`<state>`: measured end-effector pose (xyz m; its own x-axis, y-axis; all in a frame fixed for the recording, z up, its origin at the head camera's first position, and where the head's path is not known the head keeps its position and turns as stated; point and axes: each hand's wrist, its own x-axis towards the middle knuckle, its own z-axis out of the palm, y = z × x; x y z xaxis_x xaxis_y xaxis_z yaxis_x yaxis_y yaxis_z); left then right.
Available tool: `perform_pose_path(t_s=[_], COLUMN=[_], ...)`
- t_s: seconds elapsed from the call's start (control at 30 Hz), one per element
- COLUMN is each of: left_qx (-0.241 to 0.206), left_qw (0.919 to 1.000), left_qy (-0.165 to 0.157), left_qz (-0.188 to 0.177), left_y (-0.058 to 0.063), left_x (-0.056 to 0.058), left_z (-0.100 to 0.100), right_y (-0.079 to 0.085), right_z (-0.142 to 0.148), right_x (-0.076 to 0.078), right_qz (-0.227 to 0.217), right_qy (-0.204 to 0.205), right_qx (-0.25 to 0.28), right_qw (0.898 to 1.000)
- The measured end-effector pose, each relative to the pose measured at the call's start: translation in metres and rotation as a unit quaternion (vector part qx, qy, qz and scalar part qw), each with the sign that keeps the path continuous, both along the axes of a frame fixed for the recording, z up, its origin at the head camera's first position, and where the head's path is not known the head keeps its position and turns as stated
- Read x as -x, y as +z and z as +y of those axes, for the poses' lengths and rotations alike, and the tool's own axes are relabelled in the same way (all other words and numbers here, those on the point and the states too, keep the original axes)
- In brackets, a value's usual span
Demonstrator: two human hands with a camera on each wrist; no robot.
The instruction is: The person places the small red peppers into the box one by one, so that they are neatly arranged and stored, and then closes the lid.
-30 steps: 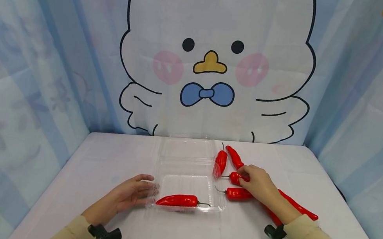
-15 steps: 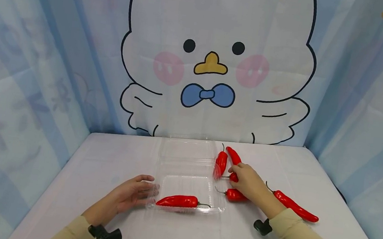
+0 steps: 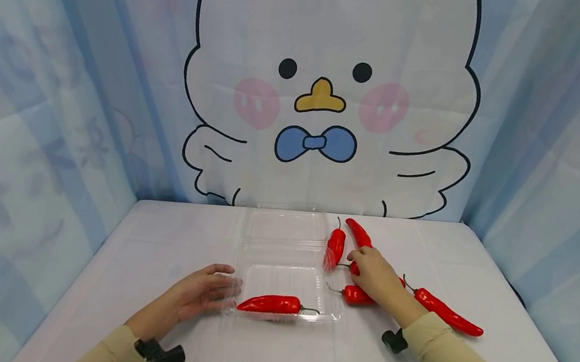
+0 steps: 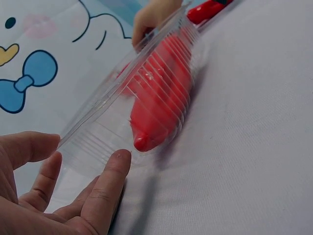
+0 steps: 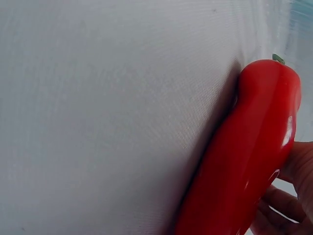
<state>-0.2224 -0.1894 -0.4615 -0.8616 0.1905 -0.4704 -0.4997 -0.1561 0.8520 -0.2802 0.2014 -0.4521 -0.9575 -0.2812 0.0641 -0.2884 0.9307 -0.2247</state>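
A clear plastic clamshell box [image 3: 287, 276] lies with its lid folded back, one red chili pepper [image 3: 269, 304] along its near side. My left hand [image 3: 204, 289] is at the box's left side, fingers loosely extended and touching the wall; the left wrist view shows fingertips by the rim. To the right of the box, my right hand [image 3: 377, 274] holds a red chili pepper [image 3: 354, 268] between thumb and fingers, its stem pointing left. Most of that pepper is hidden under the hand. In the right wrist view a large red pepper [image 5: 244, 147] lies in front of the fingers.
Two peppers stand close behind the right hand: one beside the box [image 3: 335, 247], another slanting [image 3: 359, 232]. A near pepper [image 3: 356, 295] is partly under the hand, and a long one [image 3: 447, 312] lies farther right. A printed curtain [image 3: 312, 177] closes off the back.
My right hand has moved left along the peppers and closed in on the middle one. The slanting pepper behind it has shifted slightly. The left hand and box stay put.
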Motion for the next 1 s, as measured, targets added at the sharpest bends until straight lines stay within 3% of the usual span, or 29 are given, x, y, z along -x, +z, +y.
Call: perform_pose_path(t_s=[0.6,0.8,1.0], left_qx=[0.008,0.000,-0.002], left_qw=[0.9999,1.0000,1.0000], left_qy=[0.011,0.001,0.004], left_qz=[-0.004,-0.001,-0.009], left_y=[0.003,0.003,0.003], left_x=[-0.002,-0.002,-0.001], left_z=[0.004,0.002,0.003], right_y=[0.003,0.008,0.015], right_z=[0.011,0.014,0.014], right_x=[-0.002,-0.003,-0.006], right_qz=[0.028,0.040,0.030], right_qy=[0.000,0.000,-0.012], right_qx=[-0.001,0.006,0.013], right_qw=[1.000,0.999,0.999])
